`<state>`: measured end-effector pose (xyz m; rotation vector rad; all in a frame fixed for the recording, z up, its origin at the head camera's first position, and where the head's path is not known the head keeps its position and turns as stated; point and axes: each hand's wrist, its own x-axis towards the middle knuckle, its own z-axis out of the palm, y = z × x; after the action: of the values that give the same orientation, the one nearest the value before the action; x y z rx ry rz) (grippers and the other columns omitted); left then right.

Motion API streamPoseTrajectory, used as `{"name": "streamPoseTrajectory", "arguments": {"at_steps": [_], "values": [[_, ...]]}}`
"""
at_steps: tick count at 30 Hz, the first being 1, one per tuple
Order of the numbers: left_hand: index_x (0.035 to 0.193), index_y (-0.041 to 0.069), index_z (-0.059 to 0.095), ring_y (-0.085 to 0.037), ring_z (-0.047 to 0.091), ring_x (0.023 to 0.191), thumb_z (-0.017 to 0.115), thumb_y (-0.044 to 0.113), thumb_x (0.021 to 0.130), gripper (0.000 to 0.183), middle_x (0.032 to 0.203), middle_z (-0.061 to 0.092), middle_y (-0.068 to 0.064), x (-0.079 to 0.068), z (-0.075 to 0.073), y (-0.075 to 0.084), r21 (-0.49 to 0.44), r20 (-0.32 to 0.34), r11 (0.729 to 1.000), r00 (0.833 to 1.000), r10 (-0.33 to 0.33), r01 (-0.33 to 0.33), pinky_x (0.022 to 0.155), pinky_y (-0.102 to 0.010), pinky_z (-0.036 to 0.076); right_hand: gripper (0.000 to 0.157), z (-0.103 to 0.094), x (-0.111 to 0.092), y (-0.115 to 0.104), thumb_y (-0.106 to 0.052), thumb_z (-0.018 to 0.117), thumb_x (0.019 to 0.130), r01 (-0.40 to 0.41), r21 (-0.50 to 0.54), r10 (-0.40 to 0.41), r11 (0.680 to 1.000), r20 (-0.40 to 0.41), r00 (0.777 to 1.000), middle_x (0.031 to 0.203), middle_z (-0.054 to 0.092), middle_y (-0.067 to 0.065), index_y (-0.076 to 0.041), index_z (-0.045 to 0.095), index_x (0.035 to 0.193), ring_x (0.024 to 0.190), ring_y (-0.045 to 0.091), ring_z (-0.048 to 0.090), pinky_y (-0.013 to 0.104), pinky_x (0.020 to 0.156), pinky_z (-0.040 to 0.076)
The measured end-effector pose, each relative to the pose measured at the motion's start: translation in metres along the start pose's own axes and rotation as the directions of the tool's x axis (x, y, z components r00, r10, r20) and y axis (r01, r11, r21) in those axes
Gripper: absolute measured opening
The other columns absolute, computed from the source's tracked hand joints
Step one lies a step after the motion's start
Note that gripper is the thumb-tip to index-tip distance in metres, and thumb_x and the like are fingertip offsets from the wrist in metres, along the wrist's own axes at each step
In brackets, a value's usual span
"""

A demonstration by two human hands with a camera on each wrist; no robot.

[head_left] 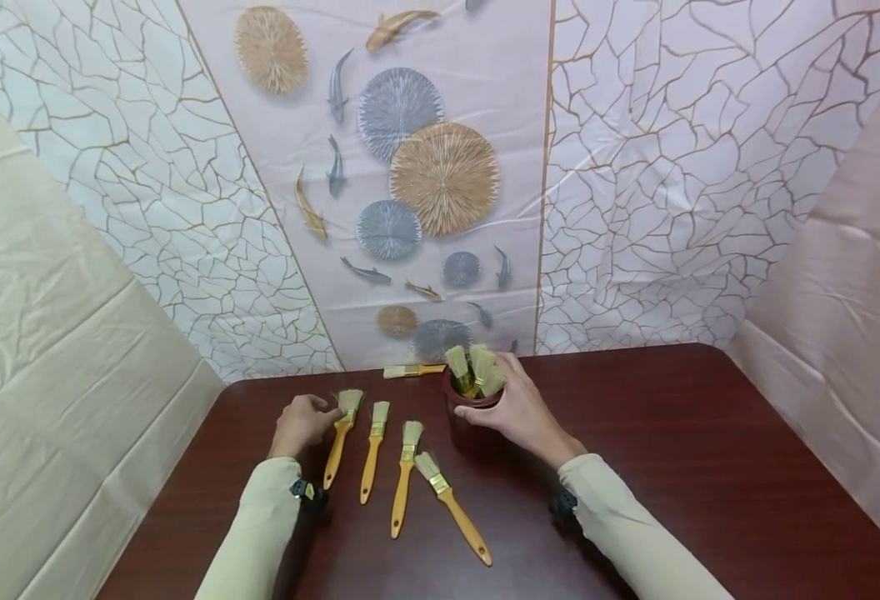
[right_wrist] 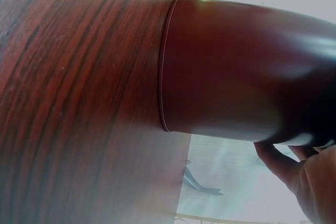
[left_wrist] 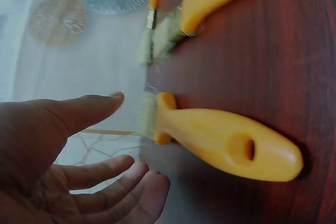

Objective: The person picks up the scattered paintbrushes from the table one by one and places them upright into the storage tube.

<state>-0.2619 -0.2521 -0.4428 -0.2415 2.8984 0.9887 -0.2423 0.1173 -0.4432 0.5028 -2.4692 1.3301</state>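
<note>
My right hand [head_left: 524,410] grips a dark red-brown cup [head_left: 461,412] near its rim, thumb on the near side. Several brushes [head_left: 479,367] stand in it, bristles up. In the right wrist view the smooth cup [right_wrist: 226,69] has its base at the tabletop, and curled fingers [right_wrist: 283,163] show against its side. My left hand [head_left: 305,425] is at the bristle end of the leftmost paintbrush [head_left: 340,437], which has a yellow handle. The left wrist view shows thumb and fingers spread apart beside that brush [left_wrist: 220,137], with nothing between them.
Right of the left hand lie a second paintbrush [head_left: 372,454], a third [head_left: 404,483] and a slanted one [head_left: 455,510]. Another brush [head_left: 413,370] lies along the back edge, beside the cup. Patterned cloth [head_left: 440,275] hangs behind the dark wooden table [head_left: 672,467].
</note>
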Motion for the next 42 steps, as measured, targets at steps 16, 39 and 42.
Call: {"name": "streamPoseTrajectory", "arguments": {"at_steps": [16,39,42], "values": [[0.055,0.017,0.037,-0.012,0.030,0.043,0.080,0.030,0.096,0.061,0.052,0.025,0.005,0.010,0.028,0.007,0.064,-0.070,0.998,0.998,0.010,-0.006,0.045,-0.028,0.029,0.096,0.000,0.000,-0.002,-0.046,0.097,0.074,-0.023,-0.011,0.023,1.000,-0.011,1.000,0.140,0.053,0.005,-0.017,0.052,0.153,0.122,0.026,0.058,0.050,0.103,0.050],[0.080,0.007,0.068,-0.016,0.042,0.050,0.073,0.032,0.101,0.033,0.060,0.047,0.002,0.005,0.019,0.010,-0.090,-0.062,0.995,0.998,0.026,-0.031,0.049,-0.031,0.036,0.094,0.003,0.001,-0.004,-0.044,0.096,0.074,-0.022,-0.030,0.022,0.999,-0.008,1.000,0.141,0.052,0.007,-0.016,0.052,0.153,0.124,0.029,0.058,0.052,0.104,0.050],[0.105,0.002,0.077,-0.018,0.050,0.054,0.072,0.032,0.102,0.031,0.072,0.063,-0.004,0.001,0.013,0.021,-0.098,-0.070,0.994,0.996,0.051,-0.058,0.052,-0.032,0.042,0.095,0.003,0.000,-0.003,-0.044,0.096,0.075,-0.029,-0.036,0.029,0.999,-0.011,1.000,0.142,0.052,0.008,-0.015,0.051,0.153,0.124,0.030,0.058,0.052,0.103,0.050]]}}
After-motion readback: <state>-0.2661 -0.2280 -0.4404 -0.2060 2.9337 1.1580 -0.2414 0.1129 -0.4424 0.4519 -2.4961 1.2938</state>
